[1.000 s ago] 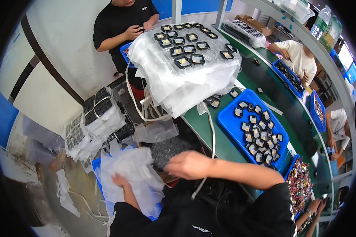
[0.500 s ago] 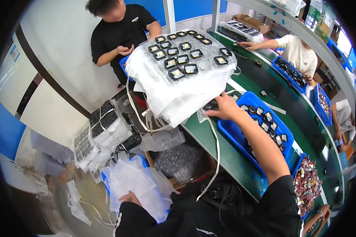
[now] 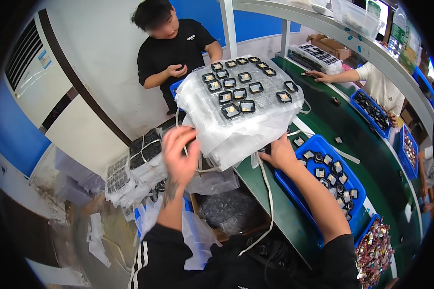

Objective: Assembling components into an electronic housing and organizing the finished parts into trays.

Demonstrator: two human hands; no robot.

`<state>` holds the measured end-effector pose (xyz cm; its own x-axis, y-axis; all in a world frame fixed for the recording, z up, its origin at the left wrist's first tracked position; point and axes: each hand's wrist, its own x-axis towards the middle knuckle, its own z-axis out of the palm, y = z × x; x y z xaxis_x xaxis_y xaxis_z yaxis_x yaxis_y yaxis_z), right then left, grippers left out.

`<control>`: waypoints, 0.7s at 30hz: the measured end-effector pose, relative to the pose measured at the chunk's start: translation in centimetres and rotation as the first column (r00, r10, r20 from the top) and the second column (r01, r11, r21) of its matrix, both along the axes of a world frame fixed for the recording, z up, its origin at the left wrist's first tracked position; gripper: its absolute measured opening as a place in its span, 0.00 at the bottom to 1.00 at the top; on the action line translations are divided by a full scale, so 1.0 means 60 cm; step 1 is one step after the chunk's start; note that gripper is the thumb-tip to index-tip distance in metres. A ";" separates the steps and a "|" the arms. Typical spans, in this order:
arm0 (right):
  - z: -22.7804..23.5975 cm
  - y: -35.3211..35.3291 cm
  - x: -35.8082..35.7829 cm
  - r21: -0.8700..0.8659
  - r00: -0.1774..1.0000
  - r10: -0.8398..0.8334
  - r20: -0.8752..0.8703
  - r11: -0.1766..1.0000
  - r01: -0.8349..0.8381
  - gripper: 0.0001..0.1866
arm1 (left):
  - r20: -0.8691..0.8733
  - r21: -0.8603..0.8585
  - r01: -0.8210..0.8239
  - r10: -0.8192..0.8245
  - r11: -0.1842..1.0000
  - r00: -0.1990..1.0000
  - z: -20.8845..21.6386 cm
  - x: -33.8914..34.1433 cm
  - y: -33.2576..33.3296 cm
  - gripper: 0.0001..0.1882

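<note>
A tall stack of white sheets and clear bubble wrap stands on the green bench, with several black square-framed parts spread over its top. My left hand is raised beside the stack's near left side, fingers apart and slightly blurred, holding nothing I can see. At the stack's near right corner, my right hand is closed around something dark, mostly hidden by the hand and the sheets. Just right of it is a blue tray with more black parts in it.
Thin white sheets lie over a blue container at lower left. Bubble wrap fills a box below the bench. Bundled packs stand on the floor. Across the stack stands a co-worker; others sit along the green conveyor.
My left hand has risen from the white sheets at lower left to the stack's side. My right hand stays at the stack's corner. The whole view has shifted.
</note>
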<state>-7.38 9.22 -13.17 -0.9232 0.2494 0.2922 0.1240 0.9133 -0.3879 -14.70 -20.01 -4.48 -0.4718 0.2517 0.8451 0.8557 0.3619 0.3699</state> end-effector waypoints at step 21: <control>0.152 0.191 0.224 -0.156 0.893 0.027 0.449 0.987 0.048 0.19 | -0.024 -0.678 -0.071 0.075 0.731 0.997 0.114 -0.078 0.225 0.16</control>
<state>6.03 20.69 -4.08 -0.9433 0.2679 -0.1959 0.3281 0.8419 -0.4284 -19.37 -6.51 2.34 -0.5162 0.7218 0.4611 0.8150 0.5794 0.0055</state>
